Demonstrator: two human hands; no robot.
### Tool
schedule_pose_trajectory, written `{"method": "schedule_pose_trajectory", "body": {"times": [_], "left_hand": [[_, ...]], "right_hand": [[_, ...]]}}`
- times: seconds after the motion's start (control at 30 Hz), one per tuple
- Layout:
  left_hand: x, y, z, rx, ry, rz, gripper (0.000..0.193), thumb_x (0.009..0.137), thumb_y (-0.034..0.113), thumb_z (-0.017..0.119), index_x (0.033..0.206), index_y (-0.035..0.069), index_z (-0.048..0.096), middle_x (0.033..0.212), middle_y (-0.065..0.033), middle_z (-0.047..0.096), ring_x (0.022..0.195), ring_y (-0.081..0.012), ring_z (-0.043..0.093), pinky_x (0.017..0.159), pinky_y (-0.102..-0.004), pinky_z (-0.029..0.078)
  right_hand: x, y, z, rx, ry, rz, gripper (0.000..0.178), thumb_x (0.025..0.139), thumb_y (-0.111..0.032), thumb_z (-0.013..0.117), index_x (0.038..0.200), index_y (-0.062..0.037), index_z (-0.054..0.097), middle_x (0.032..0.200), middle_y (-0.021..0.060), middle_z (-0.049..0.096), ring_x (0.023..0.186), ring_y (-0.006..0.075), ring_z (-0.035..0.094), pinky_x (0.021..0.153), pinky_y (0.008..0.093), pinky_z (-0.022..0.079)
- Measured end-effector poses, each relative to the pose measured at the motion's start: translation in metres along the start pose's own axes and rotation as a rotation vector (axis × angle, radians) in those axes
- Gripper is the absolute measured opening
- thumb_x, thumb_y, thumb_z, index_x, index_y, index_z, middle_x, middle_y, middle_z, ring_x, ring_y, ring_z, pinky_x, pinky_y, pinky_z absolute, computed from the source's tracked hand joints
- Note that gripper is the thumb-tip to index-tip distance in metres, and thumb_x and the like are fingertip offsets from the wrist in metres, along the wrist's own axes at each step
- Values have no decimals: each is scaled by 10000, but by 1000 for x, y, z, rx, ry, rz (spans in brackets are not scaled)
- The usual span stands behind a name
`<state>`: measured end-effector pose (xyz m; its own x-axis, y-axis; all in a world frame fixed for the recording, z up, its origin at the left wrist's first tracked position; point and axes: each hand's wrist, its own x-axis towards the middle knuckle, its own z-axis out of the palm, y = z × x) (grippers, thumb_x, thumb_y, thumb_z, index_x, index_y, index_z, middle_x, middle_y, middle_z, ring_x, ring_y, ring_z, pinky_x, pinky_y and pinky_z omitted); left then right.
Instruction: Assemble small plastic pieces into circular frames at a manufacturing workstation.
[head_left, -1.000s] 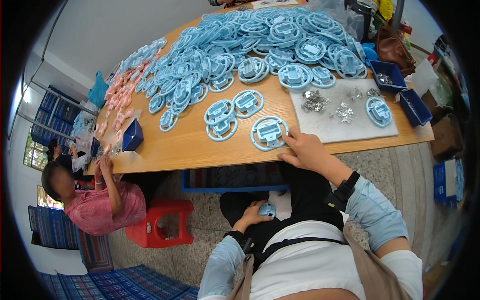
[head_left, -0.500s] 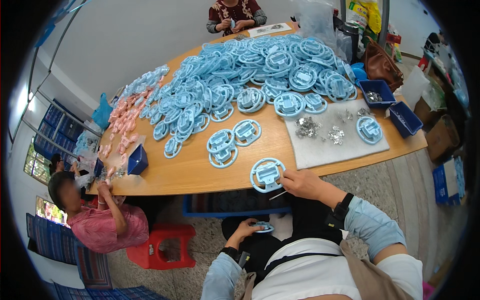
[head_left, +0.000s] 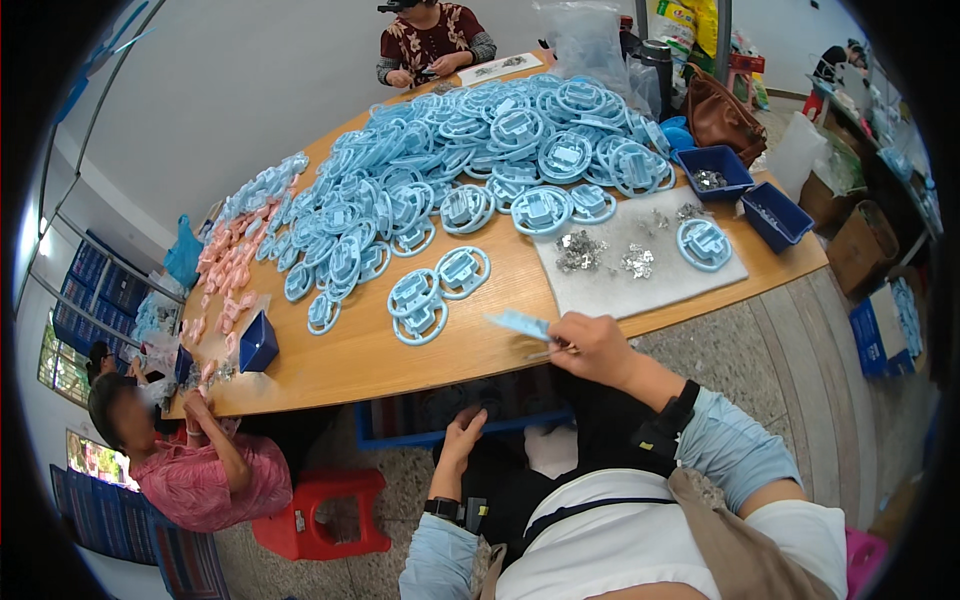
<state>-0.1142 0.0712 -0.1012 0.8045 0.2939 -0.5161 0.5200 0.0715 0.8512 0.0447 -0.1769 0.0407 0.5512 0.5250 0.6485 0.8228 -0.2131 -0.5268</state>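
Observation:
My right hand (head_left: pixel 592 350) is closed at the table's front edge. It grips a light blue plastic ring-shaped part (head_left: pixel 520 323), tilted nearly edge-on and blurred. A thin metal tool (head_left: pixel 543 354) sticks out from under the same fingers. My left hand (head_left: pixel 463 436) is low by the blue crate under the table, fingers stretched out and no part visible in it. Nearest on the tabletop lie three loose blue ring parts (head_left: pixel 415 300). A white pad (head_left: pixel 610 290) to the right bears small metal pieces (head_left: pixel 637 262) and one blue ring part (head_left: pixel 704 244).
A big heap of blue ring parts (head_left: pixel 470 150) covers the table (head_left: pixel 330 375); pink parts (head_left: pixel 235 240) lie left. Two dark blue bins (head_left: pixel 778 222) stand right. Below is a blue-rimmed crate (head_left: pixel 372 440). A person in pink (head_left: pixel 215 470) sits left; another person (head_left: pixel 430 45) works opposite.
My right hand has turned the ring part from face-up to edge-on. My left hand has moved up and forward toward the crate; the blue part it held no longer shows.

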Motion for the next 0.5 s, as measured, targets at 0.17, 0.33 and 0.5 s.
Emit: {"method": "schedule_pose_trajectory", "body": {"times": [0.17, 0.33, 0.5], "left_hand": [[-12, 21, 1, -247, 42, 101, 575, 848, 335, 571, 1275, 30, 335, 1202, -150, 447, 1091, -253, 482, 819, -353, 447], [-9, 55, 1, -340, 75, 192, 591, 845, 331, 576, 1275, 38, 295, 1220, -137, 408, 1080, -268, 469, 828, -393, 441], [4, 88, 8, -592, 75, 141, 661, 802, 386, 621, 1264, 49, 289, 1286, -134, 333, 1150, -328, 379, 908, -511, 340]], "right_hand": [[2, 3, -38, 66, 79, 83, 154, 655, -20, 651, 799, -26, 597, 673, 75, 572, 550, 157, 575, 497, 258, 447], [-3, 3, -69, 101, 234, 290, 82, 710, -44, 635, 771, 3, 607, 625, 45, 550, 504, 77, 459, 456, 217, 351], [-11, 13, -91, 131, 300, 395, 93, 731, -61, 627, 784, 14, 610, 620, 38, 559, 524, 62, 448, 466, 224, 354]]}}
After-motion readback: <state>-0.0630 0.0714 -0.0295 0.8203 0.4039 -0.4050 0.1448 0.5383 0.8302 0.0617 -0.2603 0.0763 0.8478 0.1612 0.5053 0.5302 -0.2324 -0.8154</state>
